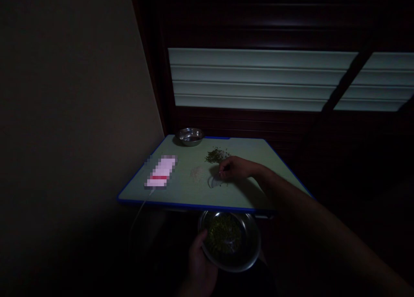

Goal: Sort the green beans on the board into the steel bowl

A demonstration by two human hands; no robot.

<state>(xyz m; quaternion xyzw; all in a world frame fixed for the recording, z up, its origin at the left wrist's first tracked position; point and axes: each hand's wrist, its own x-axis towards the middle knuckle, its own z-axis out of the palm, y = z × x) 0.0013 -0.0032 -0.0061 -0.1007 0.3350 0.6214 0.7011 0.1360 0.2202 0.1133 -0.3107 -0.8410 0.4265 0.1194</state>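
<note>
My left hand (202, 264) grips the rim of a metal bowl (254, 241), with its thumb over the edge. The bowl sits just below the table's front edge and holds many small green grains (223, 234), whose kind I cannot make out. Over the table, the fingers of my right hand (237, 167) are closed on a pale, see-through piece (213, 181), perhaps thin plastic, close to the tabletop. Right behind that hand lies a loose pile of small greenish grains (215, 154). A patch of paler grains (197, 173) lies to the left of the hand.
The pale green table (184, 193) has a blue edge. A second metal bowl (190, 137) stands at its back left corner. A lit phone (161, 171) with a white cable (139, 211) lies on the left. A wall and a dark slatted panel stand close behind.
</note>
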